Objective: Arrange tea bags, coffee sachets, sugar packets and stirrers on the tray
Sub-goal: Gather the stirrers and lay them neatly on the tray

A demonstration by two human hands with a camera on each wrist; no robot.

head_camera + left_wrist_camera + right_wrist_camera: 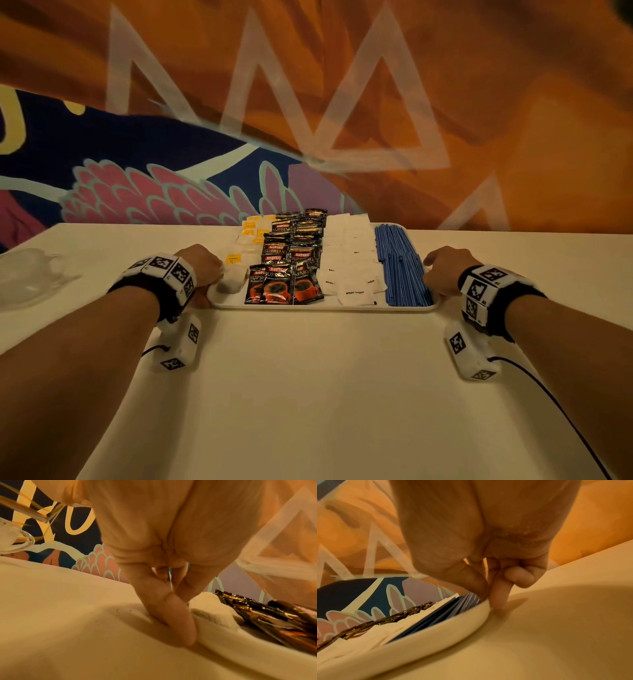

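Note:
A white tray (308,306) sits on the table and holds four rows. Tea bags (236,279) with yellow tags lie on the left, then black Kopiko coffee sachets (284,284), then white sugar packets (354,287), then blue striped stirrers (404,274) on the right. My left hand (200,265) grips the tray's left rim (214,639), thumb (171,615) on the edge beside a tea bag (212,609). My right hand (445,270) pinches the tray's right rim (436,632) next to the stirrers (453,608).
A clear glass bowl (27,277) stands on the table at the far left. The table's far edge runs just behind the tray, against a painted wall (308,102). A black cable (555,401) trails from my right wrist.

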